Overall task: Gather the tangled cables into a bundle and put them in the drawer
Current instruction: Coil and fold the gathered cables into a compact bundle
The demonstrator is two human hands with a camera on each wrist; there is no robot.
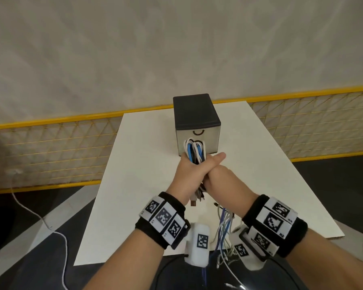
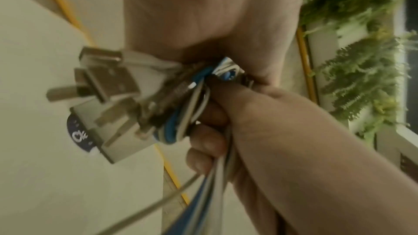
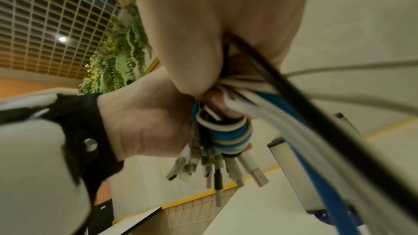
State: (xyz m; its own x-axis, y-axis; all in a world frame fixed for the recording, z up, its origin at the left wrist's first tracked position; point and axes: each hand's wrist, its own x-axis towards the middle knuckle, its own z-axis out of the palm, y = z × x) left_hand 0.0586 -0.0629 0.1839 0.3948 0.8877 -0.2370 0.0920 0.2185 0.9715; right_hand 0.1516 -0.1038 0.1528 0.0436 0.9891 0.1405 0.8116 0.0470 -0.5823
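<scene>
Winding the cables into a bundle, mid-frame, before the shut drawer (image 1: 198, 137).

Left hand (image 1: 188, 171) is fisted round the looped cables (image 1: 194, 151); right hand (image 1: 217, 177), fingers curled, grips the loose tails (image 1: 223, 225) hanging toward the lower edge. Best keep the left fist tight, wrap the tails in snugly, and tuck the plugs (image 3: 217, 169) before freeing a hand for the handle (image 1: 198, 133).

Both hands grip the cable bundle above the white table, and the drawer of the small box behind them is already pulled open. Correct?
Not quite. In the head view the drawer is closed, flush with the box front. The rest holds: left hand and right hand both grip the cable bundle above the white table.
</scene>
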